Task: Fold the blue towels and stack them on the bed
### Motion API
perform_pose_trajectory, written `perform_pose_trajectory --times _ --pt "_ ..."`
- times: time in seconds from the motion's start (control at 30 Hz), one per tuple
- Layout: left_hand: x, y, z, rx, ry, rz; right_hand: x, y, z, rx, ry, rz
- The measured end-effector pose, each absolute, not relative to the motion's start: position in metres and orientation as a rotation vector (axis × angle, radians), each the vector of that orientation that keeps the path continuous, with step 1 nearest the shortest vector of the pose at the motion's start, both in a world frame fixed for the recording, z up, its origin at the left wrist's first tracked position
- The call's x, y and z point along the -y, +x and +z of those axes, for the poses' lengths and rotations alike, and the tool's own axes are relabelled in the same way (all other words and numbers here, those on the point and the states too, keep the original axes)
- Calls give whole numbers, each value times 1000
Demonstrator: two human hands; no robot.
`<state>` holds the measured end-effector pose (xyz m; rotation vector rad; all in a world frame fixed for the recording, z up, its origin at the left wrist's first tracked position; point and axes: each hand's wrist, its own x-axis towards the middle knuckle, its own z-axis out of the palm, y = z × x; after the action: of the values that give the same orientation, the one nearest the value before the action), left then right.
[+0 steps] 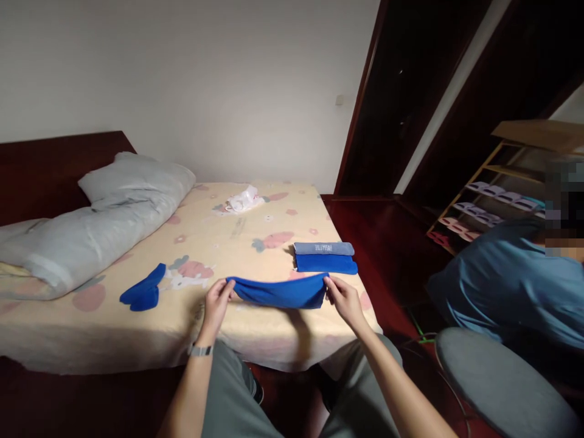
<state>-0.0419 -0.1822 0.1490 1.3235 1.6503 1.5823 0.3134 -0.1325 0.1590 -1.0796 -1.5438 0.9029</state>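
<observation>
A strip of blue cloth (278, 293) is stretched sideways just above the near edge of the bed, sagging a little in the middle. My left hand (219, 296) pinches its left end, and my right hand (342, 299) grips the right end between thumb and fingers. Beyond my right hand lie a folded blue cloth (326, 263) and, touching its far side, a folded grey-blue cloth (323, 249) with pale lettering. Off to the left, a crumpled blue cloth piece (145, 289) with two lobes rests on the patterned sheet (219, 252).
A grey quilt (123, 213) is heaped at the bed's left, by the dark headboard (59, 161). A white plastic bag (245, 199) sits toward the wall. To the right are a person in a blue shirt (497, 274), a round grey stool (497, 377) and a shoe rack (490, 173).
</observation>
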Motion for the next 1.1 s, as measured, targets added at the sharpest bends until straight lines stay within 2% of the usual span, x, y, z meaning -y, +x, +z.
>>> perform_pose_trajectory --times 0.2,0.33,0.53,0.67,0.8,0.93,1.0,1.1 --pt "81 -87 203 -1513 1133 1706 22 255 202 1341 -926 1226" --pt "22 -109 233 -1499 1079 1795 -43 217 220 1170 -834 1291" --pt "7 -122 252 -1357 1246 2025 -58 198 234 1153 -697 1244" --pt "45 -121 202 -1538 1342 1961 -24 206 187 1219 -794 1245" --pt "101 -108 100 -1813 1373 1655 18 226 96 1375 -1002 1186" --pt "155 -92 1 -1850 1495 1297 55 254 12 1671 -1238 1200" --pt "175 -89 -25 -1846 1656 1162 70 267 -9 1776 -1240 1193" --pt "196 -88 -37 -1863 1793 1074 87 283 -19 1890 -1176 1134"
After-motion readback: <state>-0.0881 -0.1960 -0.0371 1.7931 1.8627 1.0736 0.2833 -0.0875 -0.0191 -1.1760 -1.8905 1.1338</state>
